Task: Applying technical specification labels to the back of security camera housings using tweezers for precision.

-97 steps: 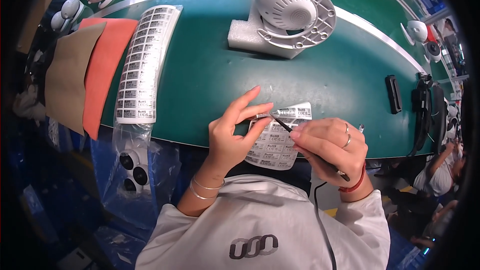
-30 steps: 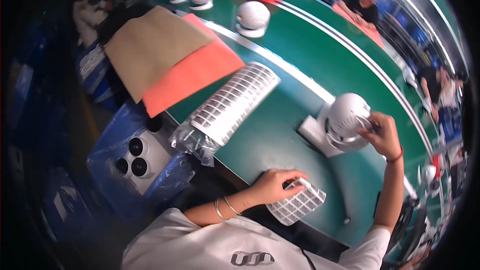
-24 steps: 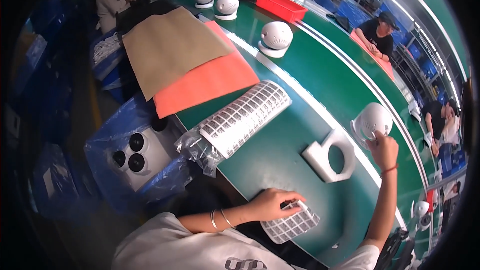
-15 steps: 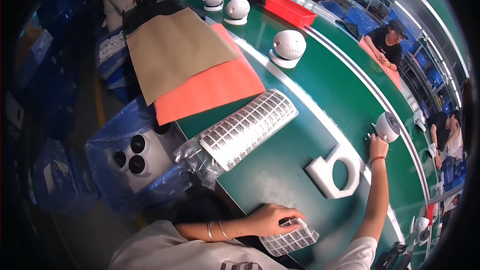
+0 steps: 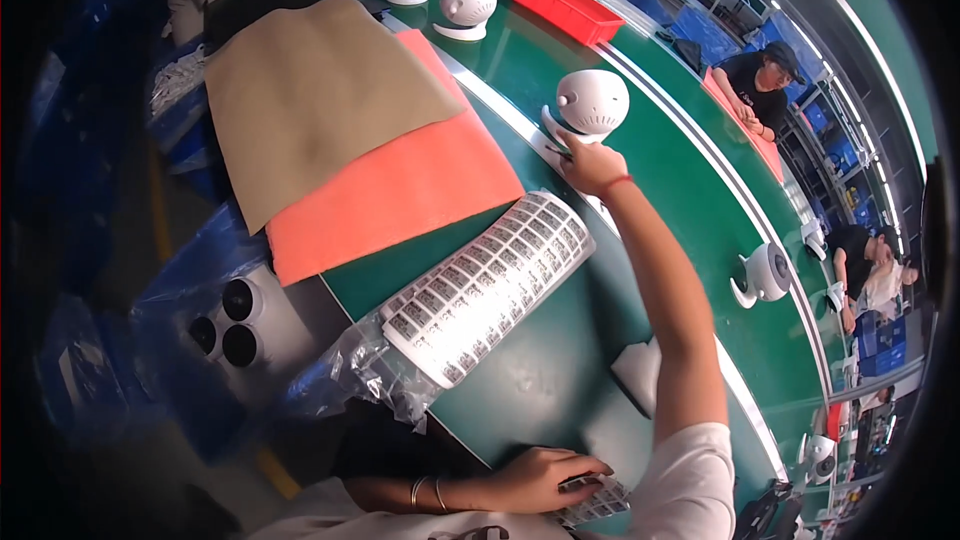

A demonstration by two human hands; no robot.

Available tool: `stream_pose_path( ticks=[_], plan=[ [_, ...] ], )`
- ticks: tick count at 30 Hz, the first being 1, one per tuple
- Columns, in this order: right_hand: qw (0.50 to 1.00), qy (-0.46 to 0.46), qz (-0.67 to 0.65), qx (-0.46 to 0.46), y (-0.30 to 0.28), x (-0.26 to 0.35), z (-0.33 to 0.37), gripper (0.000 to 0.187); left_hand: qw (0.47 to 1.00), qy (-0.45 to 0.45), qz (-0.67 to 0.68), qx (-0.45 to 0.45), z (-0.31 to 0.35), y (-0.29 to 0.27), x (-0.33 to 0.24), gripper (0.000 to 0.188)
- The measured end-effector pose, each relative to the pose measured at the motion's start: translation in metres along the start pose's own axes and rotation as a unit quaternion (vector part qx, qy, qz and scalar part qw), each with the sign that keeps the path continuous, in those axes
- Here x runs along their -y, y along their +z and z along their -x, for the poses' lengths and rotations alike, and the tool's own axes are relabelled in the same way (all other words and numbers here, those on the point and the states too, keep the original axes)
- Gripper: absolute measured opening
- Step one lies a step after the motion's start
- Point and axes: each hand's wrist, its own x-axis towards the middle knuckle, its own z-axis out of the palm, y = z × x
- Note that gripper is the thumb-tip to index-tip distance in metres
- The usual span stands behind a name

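My right hand (image 5: 592, 165) reaches far forward to a white round device (image 5: 591, 100) at the near edge of the green belt, and its curled fingers close on the device's base. A thin dark tool tip seems to stick out by the fingers. My left hand (image 5: 545, 475) lies close to my body, fingers pressed on a small label sheet (image 5: 600, 502). A white base part (image 5: 637, 372) sits on the green table (image 5: 540, 380), partly hidden behind my right arm.
A curved roll of label sheets (image 5: 490, 285) lies in a clear plastic bag (image 5: 350, 375). Beyond it lie an orange sheet (image 5: 400, 190) and a brown sheet (image 5: 320, 100). More white devices (image 5: 468, 5) (image 5: 765, 273) and a red bin (image 5: 568, 8) stand farther off. Other people (image 5: 760, 90) work across the belt.
My right hand let go of a white device farther right on the belt and swung left to another one. The view turned left with it. My left hand stayed on the label sheet.
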Motion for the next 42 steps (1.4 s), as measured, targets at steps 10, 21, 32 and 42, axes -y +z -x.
stream_pose_path(
  ticks=[10, 21, 32, 42],
  plan=[
    [0.981, 0.075, 0.129, -0.128, -0.052, -0.072, 0.066, 0.017, 0.998, -0.017, 0.036, -0.043, -0.003, -0.002, -0.007, 0.024],
    [0.912, 0.19, -0.363, -0.016, -0.175, -0.042, 0.351, 0.019, 0.968, -0.109, 0.205, -0.094, -0.005, 0.005, -0.001, 0.018],
    [0.934, 0.233, -0.077, -0.259, -0.133, -0.02, 0.408, 0.043, 0.972, -0.078, 0.181, -0.129, -0.008, 0.011, -0.01, 0.021],
    [0.942, 0.072, -0.293, -0.145, -0.086, 0.068, 0.439, 0.01, 0.98, -0.136, 0.131, -0.057, -0.014, 0.015, -0.015, 0.023]
  ],
)
